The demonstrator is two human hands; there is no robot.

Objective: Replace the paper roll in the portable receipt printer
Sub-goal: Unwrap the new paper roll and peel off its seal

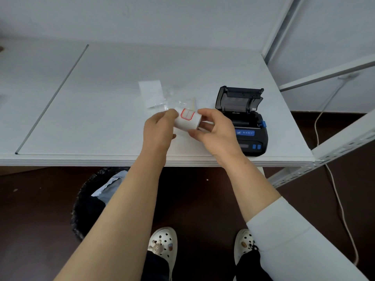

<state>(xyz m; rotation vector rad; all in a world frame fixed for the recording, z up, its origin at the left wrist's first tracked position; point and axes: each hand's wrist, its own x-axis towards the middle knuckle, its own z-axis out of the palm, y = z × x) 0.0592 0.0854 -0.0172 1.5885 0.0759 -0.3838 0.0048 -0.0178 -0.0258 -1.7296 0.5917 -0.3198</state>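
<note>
Holding the roll (187, 120) up between both hands, just above the counter (101, 118): the left hand (159, 128) is gripping its left end, the right hand (215, 132) is pinching its right end. The printer (246, 126) is sitting just right of the hands, lid (237, 99) standing open. Clear wrapping (154, 94) is lying behind the roll.

Bright, even and cool in tone, with only soft faint shadows on the white table (101, 118). No glare. Sharp at centre, slightly soft toward the corners. Strong wide-angle bending along the right and lower edges.
</note>
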